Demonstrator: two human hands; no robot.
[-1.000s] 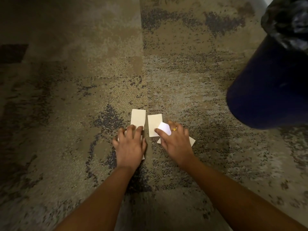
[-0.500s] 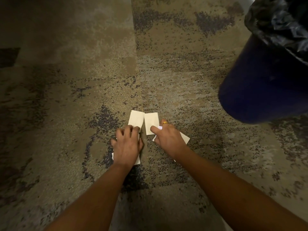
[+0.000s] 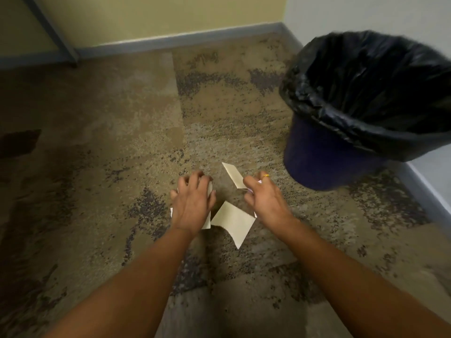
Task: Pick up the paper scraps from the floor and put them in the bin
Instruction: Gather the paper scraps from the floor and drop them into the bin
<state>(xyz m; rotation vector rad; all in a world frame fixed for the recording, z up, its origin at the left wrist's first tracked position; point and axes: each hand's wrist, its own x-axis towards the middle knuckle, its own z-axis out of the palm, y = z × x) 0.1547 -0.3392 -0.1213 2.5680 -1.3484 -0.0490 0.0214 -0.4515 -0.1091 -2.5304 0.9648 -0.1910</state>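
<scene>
Two bare forearms come in from the bottom edge, over a carpet floor. The carpet is short and rough, beige with dark speckled patches, and straight seams show it is laid in tiles.

The left hand is turned palm down, with its fingers curled over a few pale scraps. Thin white edges show at both sides of the palm, so the hand grips them. Between the two hands there is a wide scrap, flat, four-sided and with sharp corners. Its upper corner goes under the right hand. I cannot tell if this piece is held or lies on the carpet.

The right hand's fingers are bent and close together, with a gold ring on one. They pinch a narrow scrap, which stands up and tilts toward the left.

To the right and a little farther stands the bin, round, dark blue and smooth. A black plastic liner, shiny and wrinkled, is folded over its rim, and the mouth is open. The bin is near the right hand but apart from it, close to the white wall.

In front of the hands and to their left the carpet is open up to a grey-blue baseboard under a yellow wall. A grey slanted bar crosses the far left corner.
</scene>
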